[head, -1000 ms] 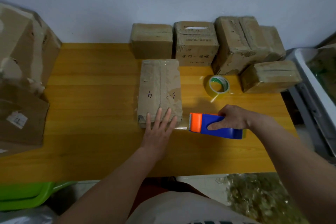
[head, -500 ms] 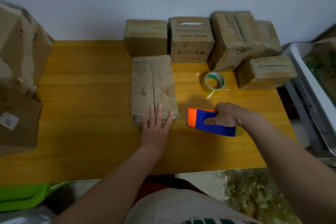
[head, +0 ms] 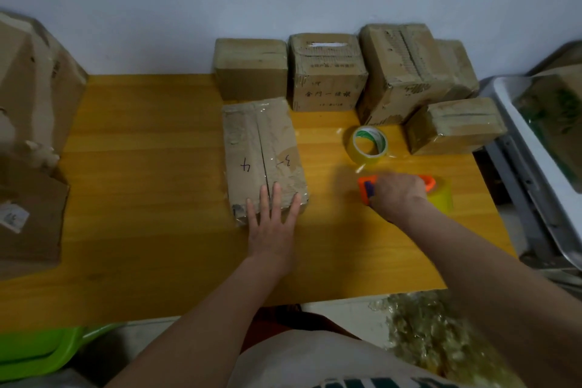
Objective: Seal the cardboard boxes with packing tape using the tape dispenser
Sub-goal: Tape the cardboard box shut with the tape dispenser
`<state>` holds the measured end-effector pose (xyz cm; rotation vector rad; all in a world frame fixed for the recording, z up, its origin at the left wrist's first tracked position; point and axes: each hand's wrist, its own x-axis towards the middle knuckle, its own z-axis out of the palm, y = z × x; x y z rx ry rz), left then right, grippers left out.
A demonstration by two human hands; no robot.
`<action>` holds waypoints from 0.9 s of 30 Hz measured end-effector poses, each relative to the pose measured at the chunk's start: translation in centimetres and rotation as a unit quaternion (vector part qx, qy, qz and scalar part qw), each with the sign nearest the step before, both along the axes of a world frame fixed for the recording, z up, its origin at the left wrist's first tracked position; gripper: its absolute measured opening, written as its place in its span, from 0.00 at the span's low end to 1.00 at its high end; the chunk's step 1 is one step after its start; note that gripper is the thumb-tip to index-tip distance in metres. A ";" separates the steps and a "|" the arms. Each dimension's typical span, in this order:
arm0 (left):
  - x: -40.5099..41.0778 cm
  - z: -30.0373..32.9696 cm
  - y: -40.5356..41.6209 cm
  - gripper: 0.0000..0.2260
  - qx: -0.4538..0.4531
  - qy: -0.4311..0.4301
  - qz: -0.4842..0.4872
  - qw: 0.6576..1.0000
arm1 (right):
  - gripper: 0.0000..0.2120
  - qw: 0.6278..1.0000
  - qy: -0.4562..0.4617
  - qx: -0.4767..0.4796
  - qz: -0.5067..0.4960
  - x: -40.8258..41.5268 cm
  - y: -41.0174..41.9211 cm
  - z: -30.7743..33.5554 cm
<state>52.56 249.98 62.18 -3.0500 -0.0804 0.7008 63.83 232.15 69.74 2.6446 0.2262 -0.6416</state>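
Dispenser (head: 406,190) farther right of box (head: 263,157)

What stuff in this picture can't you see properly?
All in the head view:
- The tape dispenser: blurred, and the right hand covers its middle.
- The near end of the flat box: the left hand lies over it.
- The printing on the middle back box: too small to read.
- The big box at the left: cut off by the picture's edge.
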 end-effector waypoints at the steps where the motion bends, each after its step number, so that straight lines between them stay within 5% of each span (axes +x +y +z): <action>1: 0.1 0.0 0.0 0.52 0.000 0.004 -0.002 1.000 | 0.16 0.999 -0.009 0.018 -0.025 0.0 -1.2 -0.1; 8: 0.2 0.2 0.7 0.53 -0.066 0.019 0.002 0.998 | 0.24 0.974 -0.084 0.180 -0.112 -2.9 -2.0 -3.3; 15: -0.2 1.1 4.4 0.46 -0.129 -0.058 0.054 0.988 | 0.24 0.967 -0.059 0.182 -0.169 -5.3 -1.3 -8.1; 19: -0.8 1.3 6.1 0.46 -0.132 -0.011 0.095 0.987 | 0.29 0.923 -0.059 0.284 -0.252 -4.8 -0.9 -8.2; 23: -1.2 1.4 5.6 0.45 -0.149 -0.008 0.126 0.981 | 0.10 0.864 -0.226 0.422 -0.159 -5.4 0.7 -7.4; 27: -1.7 1.0 4.8 0.43 -0.141 -0.025 0.129 0.981 | 0.11 0.815 -0.145 0.551 -0.107 -7.9 5.2 -6.8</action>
